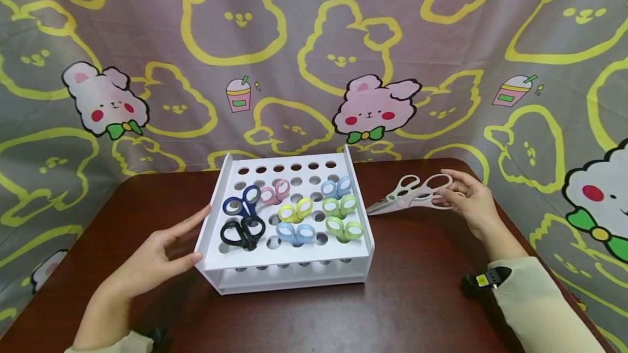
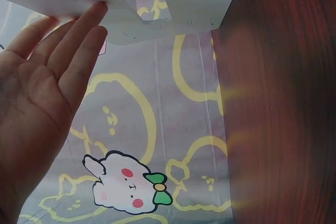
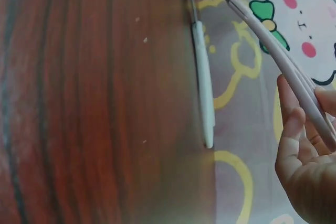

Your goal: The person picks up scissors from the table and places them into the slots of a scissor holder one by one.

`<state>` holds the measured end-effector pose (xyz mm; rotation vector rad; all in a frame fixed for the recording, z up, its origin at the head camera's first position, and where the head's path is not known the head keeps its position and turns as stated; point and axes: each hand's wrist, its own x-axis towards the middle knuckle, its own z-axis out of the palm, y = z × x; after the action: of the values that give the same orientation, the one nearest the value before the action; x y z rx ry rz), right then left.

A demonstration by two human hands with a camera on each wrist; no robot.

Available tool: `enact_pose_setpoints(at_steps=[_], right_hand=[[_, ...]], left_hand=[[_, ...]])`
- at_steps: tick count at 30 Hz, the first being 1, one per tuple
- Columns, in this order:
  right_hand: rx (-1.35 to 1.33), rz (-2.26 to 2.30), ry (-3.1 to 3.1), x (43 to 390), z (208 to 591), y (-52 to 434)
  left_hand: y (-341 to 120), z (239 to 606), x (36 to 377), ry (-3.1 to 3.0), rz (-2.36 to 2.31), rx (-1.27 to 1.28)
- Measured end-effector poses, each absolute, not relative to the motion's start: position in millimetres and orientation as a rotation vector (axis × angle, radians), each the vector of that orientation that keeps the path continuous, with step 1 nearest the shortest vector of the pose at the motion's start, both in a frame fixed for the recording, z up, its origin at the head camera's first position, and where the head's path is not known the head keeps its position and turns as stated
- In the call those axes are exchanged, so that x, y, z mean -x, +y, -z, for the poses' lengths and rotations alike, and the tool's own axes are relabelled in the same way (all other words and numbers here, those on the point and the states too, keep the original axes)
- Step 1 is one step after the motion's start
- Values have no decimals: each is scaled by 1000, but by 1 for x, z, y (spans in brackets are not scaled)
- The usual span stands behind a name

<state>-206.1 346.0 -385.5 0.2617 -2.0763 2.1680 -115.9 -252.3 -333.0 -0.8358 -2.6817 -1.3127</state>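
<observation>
Pink-and-white kitchen scissors [image 1: 414, 192]: lifted just right of the white rack [image 1: 287, 279], blades shut, tips pointing at its right wall. Your right hand [image 1: 468, 203] pinches the pink handle loop; fingers [image 3: 289, 129] curled on it in the wrist view. Your left hand [image 1: 157, 257] lies flat, fingers [image 2: 79, 40] straight, tips touching the rack's left wall. Rack stands mid-surface [image 1: 417, 298], holes holding small scissors upright: navy [image 1: 241, 203], black [image 1: 242, 232], pink [image 1: 275, 192], yellow [image 1: 295, 211], blue [image 1: 296, 233], green [image 1: 343, 229]. Rabbit-print cloth [image 1: 314, 42] behind.
</observation>
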Motion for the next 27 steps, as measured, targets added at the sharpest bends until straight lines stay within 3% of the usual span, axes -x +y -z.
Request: enact_pose_setpoints(at_steps=[14,27], right_hand=[[-372,-1774,-2122,203,368,330],[-224,-1483,-2144,201,355,313]], left_hand=[[-253,333,115,-2702,1318,818],[-254,332,116,-2737,1314,783]])
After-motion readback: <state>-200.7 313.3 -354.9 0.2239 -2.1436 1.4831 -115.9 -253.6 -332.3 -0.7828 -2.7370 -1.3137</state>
